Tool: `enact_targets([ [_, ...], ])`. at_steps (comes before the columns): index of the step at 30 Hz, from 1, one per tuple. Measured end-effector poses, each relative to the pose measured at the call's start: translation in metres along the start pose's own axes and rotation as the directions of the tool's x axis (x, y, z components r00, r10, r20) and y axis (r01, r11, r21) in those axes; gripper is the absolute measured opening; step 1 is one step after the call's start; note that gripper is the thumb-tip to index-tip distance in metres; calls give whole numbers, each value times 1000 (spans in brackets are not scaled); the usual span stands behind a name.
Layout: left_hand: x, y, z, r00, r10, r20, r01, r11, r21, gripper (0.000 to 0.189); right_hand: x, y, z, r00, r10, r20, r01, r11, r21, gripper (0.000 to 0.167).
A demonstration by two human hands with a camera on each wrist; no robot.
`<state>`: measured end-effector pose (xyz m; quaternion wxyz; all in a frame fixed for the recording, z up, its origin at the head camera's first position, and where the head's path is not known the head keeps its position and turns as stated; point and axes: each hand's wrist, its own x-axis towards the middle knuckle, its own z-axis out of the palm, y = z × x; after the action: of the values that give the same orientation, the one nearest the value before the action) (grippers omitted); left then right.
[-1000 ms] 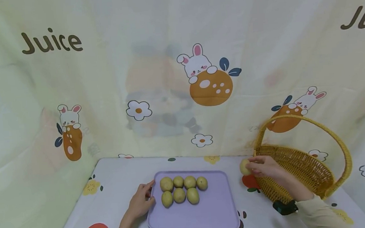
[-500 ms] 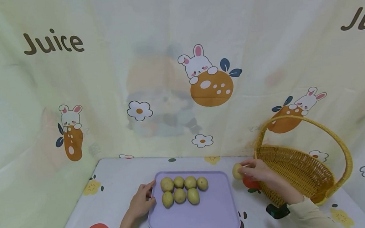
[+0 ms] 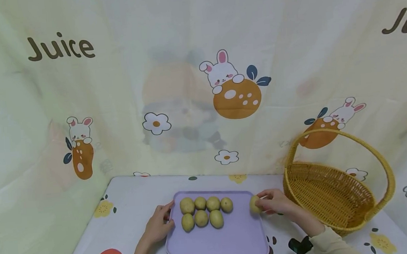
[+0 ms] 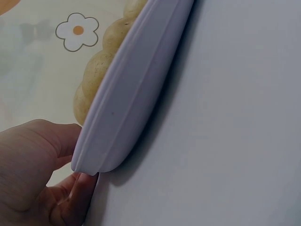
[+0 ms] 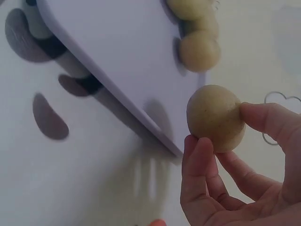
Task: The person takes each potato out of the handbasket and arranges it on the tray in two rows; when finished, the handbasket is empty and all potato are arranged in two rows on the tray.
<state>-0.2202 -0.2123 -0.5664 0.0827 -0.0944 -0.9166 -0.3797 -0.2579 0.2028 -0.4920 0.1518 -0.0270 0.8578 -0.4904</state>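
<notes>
My right hand point(image 3: 274, 202) pinches a small yellow potato point(image 5: 214, 117) between thumb and fingertips. It holds the potato over the right edge of the lilac tray point(image 3: 240, 231), and in the right wrist view a shadow falls on the rim below. Several more potatoes point(image 3: 201, 218) lie in two rows toward the back left of the tray. At the tray's left side, my left hand point(image 3: 158, 224) grips the rim. The left wrist view shows one finger point(image 4: 68, 139) over the rim and others curled below it, partly hidden.
A yellow woven basket point(image 3: 302, 191) with a tall arched handle stands right of the tray, beside my right forearm. The table point(image 3: 137, 192) has a white printed cover. A curtain point(image 3: 185, 164) with rabbit and fruit prints hangs behind it.
My right hand has carried the potato leftward from beside the basket to the tray's right edge. The left hand stays on the rim, and the potatoes on the tray keep their places.
</notes>
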Motion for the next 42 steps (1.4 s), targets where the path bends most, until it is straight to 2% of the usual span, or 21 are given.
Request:
enact_targets([
  [8,0,-1,0,1000,-20,9,20,1000,-10,62,6,1,17,1000,5,-1,-5,1000,21,39],
  [21,0,-1,1,1000,-15,13,15,1000,-10,62,7,-3,43,996,-69,48,65,994,90,42],
  [25,-1,-1,1,1000,23,-13,-23,1000,-19,61,6,-6,51,995,-73,68,66,993,100,41],
  [27,-1,-1,1,996,77,-38,-77,997,-14,60,5,-8,54,995,-65,69,58,993,98,40],
  [30,-3,-2,1,991,117,-57,-118,993,-12,61,3,-12,58,997,-48,63,43,995,89,40],
  [32,-3,-2,1,994,95,-49,-96,995,-12,61,3,-14,61,998,-37,57,33,997,77,39],
  [37,0,-2,2,1000,-11,8,11,1000,-1,63,4,-12,65,996,-44,73,38,996,75,38],
  [42,1,-3,2,1000,-17,13,17,1000,9,63,4,-7,70,994,-59,98,51,995,84,36],
])
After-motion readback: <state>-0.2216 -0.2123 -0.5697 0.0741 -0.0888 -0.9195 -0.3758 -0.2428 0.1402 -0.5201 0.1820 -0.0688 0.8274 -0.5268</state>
